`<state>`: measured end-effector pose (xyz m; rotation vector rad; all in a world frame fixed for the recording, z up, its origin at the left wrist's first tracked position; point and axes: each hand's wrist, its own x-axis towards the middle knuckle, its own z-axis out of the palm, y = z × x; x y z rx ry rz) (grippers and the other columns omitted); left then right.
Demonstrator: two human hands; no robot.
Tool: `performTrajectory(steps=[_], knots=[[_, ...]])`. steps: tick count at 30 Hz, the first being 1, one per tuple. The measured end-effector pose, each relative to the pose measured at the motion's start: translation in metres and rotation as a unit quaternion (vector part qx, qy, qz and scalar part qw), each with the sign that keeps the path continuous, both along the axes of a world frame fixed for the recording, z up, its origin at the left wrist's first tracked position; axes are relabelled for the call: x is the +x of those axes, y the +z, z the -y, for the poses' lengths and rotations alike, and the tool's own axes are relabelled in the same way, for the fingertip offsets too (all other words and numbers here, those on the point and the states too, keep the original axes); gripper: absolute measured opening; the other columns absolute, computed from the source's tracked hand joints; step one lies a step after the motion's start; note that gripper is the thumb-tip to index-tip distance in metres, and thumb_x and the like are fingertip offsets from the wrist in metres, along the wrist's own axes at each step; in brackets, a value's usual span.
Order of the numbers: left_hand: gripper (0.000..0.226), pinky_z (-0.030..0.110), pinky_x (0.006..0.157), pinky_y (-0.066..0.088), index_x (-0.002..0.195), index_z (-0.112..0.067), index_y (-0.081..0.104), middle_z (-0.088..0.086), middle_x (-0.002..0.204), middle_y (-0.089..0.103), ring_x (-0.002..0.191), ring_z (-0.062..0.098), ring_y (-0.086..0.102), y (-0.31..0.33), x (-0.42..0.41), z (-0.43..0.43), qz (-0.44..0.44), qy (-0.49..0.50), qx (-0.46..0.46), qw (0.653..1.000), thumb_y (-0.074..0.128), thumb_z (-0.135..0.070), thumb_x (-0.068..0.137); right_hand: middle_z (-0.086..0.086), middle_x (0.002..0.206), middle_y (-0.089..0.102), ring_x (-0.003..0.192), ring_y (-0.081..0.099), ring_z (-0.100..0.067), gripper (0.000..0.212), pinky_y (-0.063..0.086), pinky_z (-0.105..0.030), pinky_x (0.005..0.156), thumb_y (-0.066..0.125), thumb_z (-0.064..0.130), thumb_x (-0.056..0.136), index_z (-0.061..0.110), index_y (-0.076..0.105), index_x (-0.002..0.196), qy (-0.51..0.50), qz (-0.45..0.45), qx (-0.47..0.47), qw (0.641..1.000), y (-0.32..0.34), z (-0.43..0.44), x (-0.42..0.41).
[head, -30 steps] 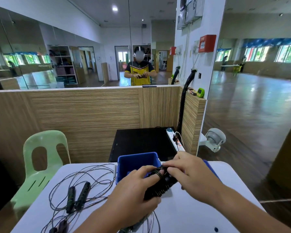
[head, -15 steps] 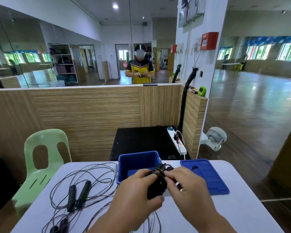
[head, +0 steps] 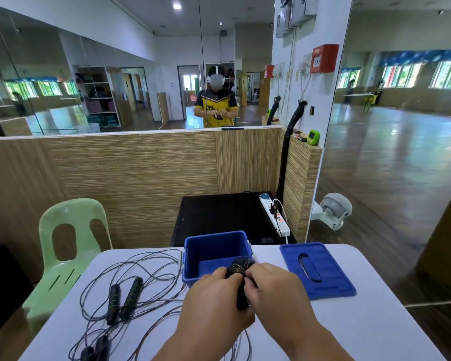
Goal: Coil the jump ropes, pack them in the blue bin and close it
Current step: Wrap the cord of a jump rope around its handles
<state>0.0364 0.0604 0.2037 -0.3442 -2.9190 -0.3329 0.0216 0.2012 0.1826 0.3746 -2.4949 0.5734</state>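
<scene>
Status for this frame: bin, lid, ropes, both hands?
Bin: open.
Lid: off, flat on the table, right of the bin.
Held rope: coiled bundle, at the bin's near rim.
Table ropes: uncoiled, tangled left of the bin.
Left hand: grips the held rope.
Right hand: grips the held rope.

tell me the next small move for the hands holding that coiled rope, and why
Probably ease the coiled rope forward and down into the blue bin: both the left hand and right hand grip it at the bin's near rim, the bin is open, and its lid lies aside on the right.
</scene>
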Motion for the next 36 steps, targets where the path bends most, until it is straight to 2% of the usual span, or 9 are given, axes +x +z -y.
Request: performTrajectory(steps=[6,9,12,14,17,21,25,29,36], knots=[[0.042,0.028,0.069,0.038,0.114,-0.036,0.061,-0.013,0.105,0.061,0.095,0.014,0.059,-0.004,0.002,-0.001,-0.005,0.013,0.016,1.0,0.043,-0.061,0.085,0.015,0.072,0.064,0.063,0.058,-0.005,0.012,0.042,-0.014,0.053,0.055,0.027,0.085,0.029,0.064,0.092,0.019,-0.001,-0.028,0.999,-0.007,0.001,0.001],[0.039,0.029,0.07,0.036,0.115,-0.034,0.06,-0.012,0.11,0.06,0.099,0.016,0.059,-0.002,0.002,-0.004,0.009,0.014,-0.002,1.0,0.049,-0.057,0.087,0.016,0.071,0.066,0.06,0.06,-0.005,0.038,0.026,-0.003,0.052,0.067,0.019,0.07,0.027,0.067,0.108,0.01,0.0,-0.038,0.999,-0.001,0.005,0.003],[0.04,0.03,0.073,0.037,0.121,-0.034,0.06,-0.009,0.114,0.061,0.103,0.019,0.06,-0.001,0.001,-0.006,0.027,0.011,-0.02,0.999,0.054,-0.053,0.087,0.015,0.069,0.066,0.06,0.061,-0.006,0.032,0.032,-0.008,0.05,0.066,0.017,0.069,0.027,0.07,0.099,0.007,0.011,-0.017,1.0,0.0,0.007,0.0],[0.04,0.03,0.073,0.037,0.123,-0.035,0.058,-0.009,0.114,0.061,0.103,0.019,0.061,0.0,0.001,-0.007,0.027,0.011,-0.023,0.999,0.054,-0.051,0.087,0.013,0.08,0.069,0.073,0.063,-0.009,0.02,0.04,-0.014,0.063,0.059,0.016,0.081,0.026,0.069,0.096,0.007,0.055,-0.017,0.998,-0.001,0.006,-0.003],[0.042,0.03,0.073,0.038,0.126,-0.038,0.057,-0.009,0.112,0.062,0.102,0.019,0.062,-0.002,0.0,-0.01,0.018,0.01,-0.008,1.0,0.052,-0.053,0.087,0.01,0.095,0.068,0.087,0.06,-0.01,0.018,0.039,-0.01,0.074,0.054,0.018,0.091,0.024,0.068,0.099,0.019,0.101,-0.035,0.994,-0.002,0.003,-0.008],[0.045,0.03,0.073,0.041,0.128,-0.04,0.055,-0.009,0.108,0.062,0.101,0.018,0.061,-0.008,-0.001,-0.011,0.016,0.01,0.011,1.0,0.054,-0.054,0.086,0.015,0.091,0.065,0.085,0.06,-0.006,0.018,0.041,-0.007,0.073,0.059,0.015,0.089,0.027,0.072,0.093,0.023,0.124,-0.091,0.988,0.0,0.002,-0.009],[0.051,0.03,0.075,0.044,0.13,-0.042,0.052,-0.012,0.111,0.059,0.102,0.017,0.058,-0.015,-0.003,-0.007,0.014,0.006,0.02,1.0,0.059,-0.055,0.082,0.014,0.079,0.071,0.08,0.065,0.001,0.026,0.051,-0.012,0.065,0.063,0.007,0.085,0.031,0.073,0.082,0.017,0.208,-0.233,0.95,0.007,-0.002,-0.008],[0.053,0.028,0.076,0.042,0.134,-0.042,0.05,-0.016,0.12,0.057,0.107,0.015,0.056,-0.019,-0.004,-0.003,0.002,-0.007,0.028,1.0,0.06,-0.055,0.083,0.004,0.08,0.072,0.075,0.067,-0.008,0.026,0.05,-0.015,0.057,0.063,0.004,0.086,0.028,0.072,0.086,0.008,0.295,-0.336,0.894,0.011,-0.006,-0.007],[0.045,0.025,0.076,0.043,0.125,-0.043,0.056,-0.02,0.122,0.057,0.103,0.011,0.055,-0.019,0.004,0.0,-0.023,-0.035,0.051,0.998,0.056,-0.056,0.082,-0.007,0.074,0.067,0.065,0.06,-0.014,0.025,0.049,-0.026,0.053,0.05,-0.004,0.089,0.01,0.07,0.095,0.044,0.392,-0.428,0.813,0.028,-0.01,0.0]])
